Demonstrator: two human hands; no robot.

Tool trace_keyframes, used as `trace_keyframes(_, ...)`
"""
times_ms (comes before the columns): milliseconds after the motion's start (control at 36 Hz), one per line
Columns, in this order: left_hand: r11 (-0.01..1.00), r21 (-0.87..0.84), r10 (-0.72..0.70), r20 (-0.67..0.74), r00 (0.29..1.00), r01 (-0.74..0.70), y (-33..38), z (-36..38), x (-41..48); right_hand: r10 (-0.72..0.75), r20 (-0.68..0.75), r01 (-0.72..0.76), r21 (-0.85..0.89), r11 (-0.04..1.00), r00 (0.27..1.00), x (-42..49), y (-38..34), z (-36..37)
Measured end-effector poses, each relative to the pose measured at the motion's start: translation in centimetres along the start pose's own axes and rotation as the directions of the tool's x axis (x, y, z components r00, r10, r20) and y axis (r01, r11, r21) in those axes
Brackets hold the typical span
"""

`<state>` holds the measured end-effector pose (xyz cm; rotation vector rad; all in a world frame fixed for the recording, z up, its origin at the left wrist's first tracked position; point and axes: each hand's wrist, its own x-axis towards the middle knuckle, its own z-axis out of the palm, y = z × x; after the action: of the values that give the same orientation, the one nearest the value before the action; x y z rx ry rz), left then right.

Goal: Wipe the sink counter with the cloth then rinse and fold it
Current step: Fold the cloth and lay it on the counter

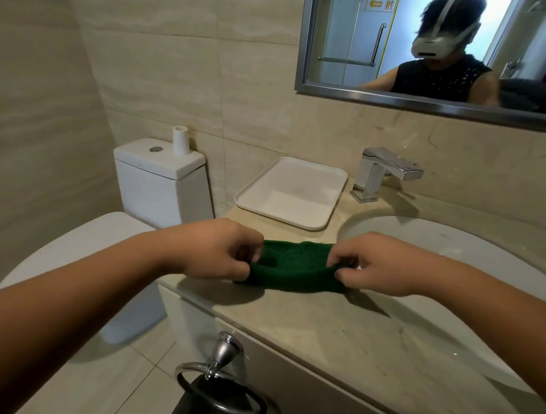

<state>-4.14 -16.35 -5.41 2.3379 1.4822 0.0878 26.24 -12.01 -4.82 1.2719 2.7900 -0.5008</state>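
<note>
A dark green cloth (295, 266) lies on the beige stone counter (337, 333), left of the white sink basin (453, 244). My left hand (219, 250) pinches the cloth's left end. My right hand (376, 264) pinches its right end. The cloth is stretched between the two hands, doubled over along its length, with its lower edge resting on the counter. The chrome faucet (381, 174) stands behind the basin, and no water is running from it.
A white tray (293, 192) sits on the counter behind the cloth. A toilet (159, 175) with a white roll (181, 140) on its tank stands to the left. A chrome towel ring (221, 384) with dark fabric hangs below the counter's front edge. A mirror (432, 47) hangs above.
</note>
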Motion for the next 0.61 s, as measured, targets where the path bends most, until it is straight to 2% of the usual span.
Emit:
trace_keyframes(56,0.989,-0.141,-0.043,-0.029,0.999,0.039,-0.2,-0.7,0.2,0.045,-0.041,-0.038,0.152,0.988,0.998,0.5,0.2,-0.8)
trace_keyframes(139,0.947,-0.314,-0.090,-0.048,0.995,0.071,-0.9,-1.5,0.7,0.110,-0.083,-0.083,0.273,0.958,0.990,1.8,0.9,-1.5)
trace_keyframes(222,0.919,-0.390,-0.054,0.004,0.999,0.051,-1.3,-2.0,0.8,0.116,-0.017,-0.103,0.352,0.930,0.993,2.4,1.4,-1.8)
trace_keyframes(306,0.923,-0.382,-0.026,0.084,0.996,0.057,-1.2,-1.8,0.6,0.062,0.072,-0.083,0.350,0.933,0.995,2.2,1.5,-1.7)
trace_keyframes(389,0.911,-0.406,-0.040,0.088,0.995,0.072,-1.3,-1.6,0.7,0.091,0.078,-0.114,0.378,0.919,0.993,2.5,1.5,-1.8)
trace_keyframes(500,0.926,-0.341,-0.200,-0.072,0.977,0.164,-1.2,-1.7,2.3,0.256,-0.002,-0.232,0.414,0.880,0.967,3.7,1.5,-1.8)
trace_keyframes(556,0.943,-0.229,-0.279,-0.151,0.948,0.241,-1.4,-1.4,3.2,0.328,-0.059,-0.292,0.330,0.898,0.943,4.3,1.7,-1.5)
trace_keyframes(611,0.949,-0.115,-0.311,-0.172,0.934,0.295,-1.6,-0.9,3.8,0.378,-0.075,-0.359,0.189,0.914,0.923,4.6,1.4,-1.1)
